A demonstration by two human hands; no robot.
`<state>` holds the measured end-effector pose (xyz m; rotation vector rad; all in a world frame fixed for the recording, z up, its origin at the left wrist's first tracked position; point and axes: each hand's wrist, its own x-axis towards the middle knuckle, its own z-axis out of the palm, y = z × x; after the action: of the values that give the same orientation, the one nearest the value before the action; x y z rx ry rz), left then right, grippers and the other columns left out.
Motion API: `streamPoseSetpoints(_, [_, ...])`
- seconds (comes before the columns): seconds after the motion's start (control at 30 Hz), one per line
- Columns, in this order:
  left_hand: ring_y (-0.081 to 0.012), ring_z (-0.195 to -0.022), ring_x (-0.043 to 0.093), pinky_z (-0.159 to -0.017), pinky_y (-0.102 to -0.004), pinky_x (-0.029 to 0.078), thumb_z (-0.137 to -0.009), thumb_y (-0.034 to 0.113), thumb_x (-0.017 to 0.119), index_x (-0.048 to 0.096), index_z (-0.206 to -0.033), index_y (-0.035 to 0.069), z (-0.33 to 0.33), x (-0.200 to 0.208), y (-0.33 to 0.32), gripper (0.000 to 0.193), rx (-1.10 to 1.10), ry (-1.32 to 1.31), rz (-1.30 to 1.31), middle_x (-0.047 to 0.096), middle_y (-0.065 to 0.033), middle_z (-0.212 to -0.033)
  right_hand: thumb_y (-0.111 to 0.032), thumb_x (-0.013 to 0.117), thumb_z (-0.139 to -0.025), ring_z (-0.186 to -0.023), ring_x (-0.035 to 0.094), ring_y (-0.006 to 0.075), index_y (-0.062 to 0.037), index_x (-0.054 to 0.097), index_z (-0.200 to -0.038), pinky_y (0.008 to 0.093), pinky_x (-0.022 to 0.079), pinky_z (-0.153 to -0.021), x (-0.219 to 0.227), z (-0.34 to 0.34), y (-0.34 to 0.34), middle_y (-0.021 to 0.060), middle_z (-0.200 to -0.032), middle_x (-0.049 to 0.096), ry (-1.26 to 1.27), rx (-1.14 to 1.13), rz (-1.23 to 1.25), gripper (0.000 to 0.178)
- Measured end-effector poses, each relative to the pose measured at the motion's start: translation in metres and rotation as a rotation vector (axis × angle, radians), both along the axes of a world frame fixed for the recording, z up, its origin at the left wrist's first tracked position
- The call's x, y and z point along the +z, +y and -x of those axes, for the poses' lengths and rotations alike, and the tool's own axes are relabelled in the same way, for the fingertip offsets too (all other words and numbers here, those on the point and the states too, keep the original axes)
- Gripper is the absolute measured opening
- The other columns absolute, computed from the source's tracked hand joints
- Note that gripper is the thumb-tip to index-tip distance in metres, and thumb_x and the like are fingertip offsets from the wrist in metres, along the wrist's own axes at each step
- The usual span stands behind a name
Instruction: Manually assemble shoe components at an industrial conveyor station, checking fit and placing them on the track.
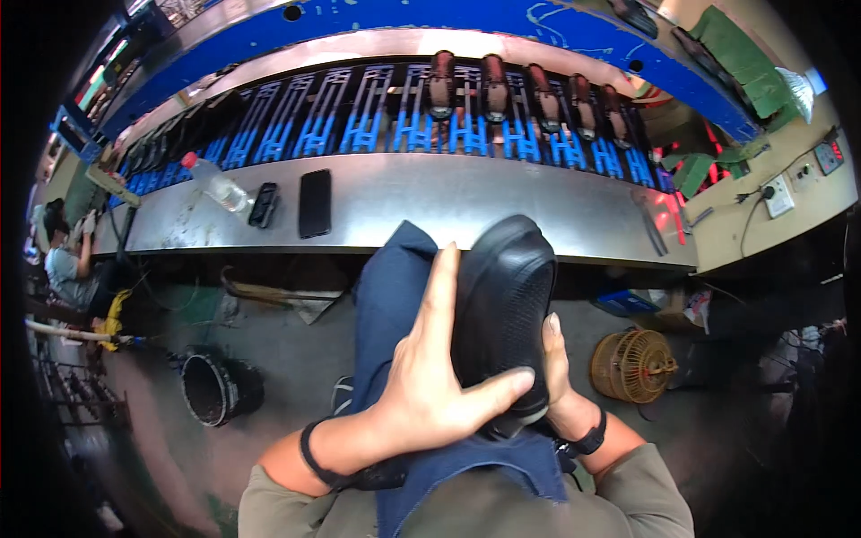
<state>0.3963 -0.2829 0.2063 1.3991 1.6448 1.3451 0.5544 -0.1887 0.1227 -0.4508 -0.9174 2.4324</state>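
A black shoe [504, 300] stands lengthwise over my lap, its rounded toe toward the metal bench. My left hand [429, 381] lies along its left side, fingers stretched forward, with the thumb pressed over the heel end. On the other side, my right hand [560, 381] cups the shoe near the heel; most of its fingers are hidden behind the shoe. Dark blue cloth [386, 309] covers my leg beside the shoe.
Beyond the metal bench [430, 202], a blue-slatted conveyor [359, 117] carries several shoes [495, 87]. A bottle [218, 188], a phone [315, 203] and a small black object [263, 205] lie left. A bucket [209, 390] and a round cage [632, 366] stand below. Another person [72, 269] sits far left.
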Motion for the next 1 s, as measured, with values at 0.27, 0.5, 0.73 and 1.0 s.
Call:
streamPoseSetpoints(0.27, [-0.0279, -0.107, 0.068, -0.096, -0.0408, 0.056, -0.085, 0.022, 0.068, 0.041, -0.138, -0.003, 0.065, -0.066, -0.008, 0.064, 0.012, -0.969, -0.163, 0.064, -0.0195, -0.12, -0.033, 0.077, -0.088, -0.077, 0.073, 0.0229, 0.0024, 0.047, -0.133, 0.0337, 0.058, -0.068, 0.025, 0.003, 0.016, 0.0124, -0.087, 0.07, -0.41, 0.292, -1.195, 0.065])
streamPoseSetpoints(0.5, [-0.0269, -0.125, 0.056, -0.108, -0.0391, 0.046, -0.073, 0.045, 0.077, 0.027, -0.153, 0.002, 0.044, -0.071, -0.01, 0.104, -0.074, -0.936, -0.002, 0.053, -0.0162, -0.135, -0.026, 0.083, -0.085, -0.049, 0.054, 0.0161, 0.0038, 0.041, -0.138, 0.0302, 0.042, -0.049, 0.074, 0.049, 0.056, 0.0058, -0.061, 0.052, -0.212, 0.179, -1.414, 0.074])
streamPoseSetpoints(0.73, [-0.0258, -0.127, 0.049, -0.109, -0.0394, 0.041, -0.08, 0.036, 0.086, 0.025, -0.155, 0.004, 0.045, -0.051, 0.003, 0.101, 0.048, -0.297, -0.083, 0.043, -0.0168, -0.141, -0.03, 0.082, -0.086, -0.049, 0.058, 0.0192, 0.0018, 0.04, -0.134, 0.0317, 0.041, -0.047, 0.081, 0.038, 0.067, 0.0066, -0.059, 0.053, -0.254, 0.253, -1.429, 0.071])
streamPoseSetpoints(1.0, [-0.0214, -0.12, 0.053, -0.105, -0.0381, 0.043, -0.088, 0.023, 0.076, 0.033, -0.147, 0.004, 0.034, -0.024, 0.007, 0.075, 0.082, -0.24, -0.061, 0.052, -0.0166, -0.132, -0.007, 0.062, -0.084, -0.053, 0.063, 0.036, 0.0021, 0.043, -0.133, 0.0419, 0.046, -0.05, 0.093, 0.032, 0.063, 0.0138, -0.06, 0.057, -0.226, 0.232, -1.466, 0.053])
